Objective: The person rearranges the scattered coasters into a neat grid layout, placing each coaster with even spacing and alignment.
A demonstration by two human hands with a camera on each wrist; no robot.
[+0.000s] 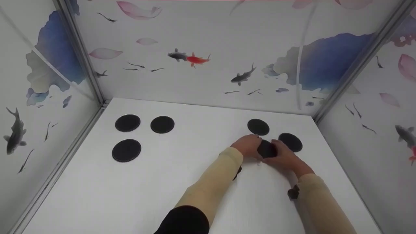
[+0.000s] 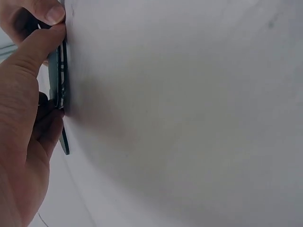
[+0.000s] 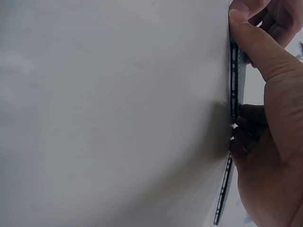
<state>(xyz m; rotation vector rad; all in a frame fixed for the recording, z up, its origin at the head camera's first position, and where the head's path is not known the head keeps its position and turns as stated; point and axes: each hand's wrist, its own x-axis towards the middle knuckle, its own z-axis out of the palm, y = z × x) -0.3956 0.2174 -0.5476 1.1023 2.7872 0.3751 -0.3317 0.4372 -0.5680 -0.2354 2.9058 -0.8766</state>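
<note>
Both hands hold one thin black disc on the right part of the white table. My left hand grips its left side and my right hand its right side. Seen edge-on in the left wrist view, the disc lies close over the white surface, between thumb and fingers. In the right wrist view, its rim shows pale marks, and the thumbs meet at one end. Two similar discs lie just beyond the hands, one behind and one to the right.
Three more black discs lie on the table's left: a far-left disc, one beside it and a nearer disc. White panels printed with fish and petals, such as the back panel, enclose the white table on three sides.
</note>
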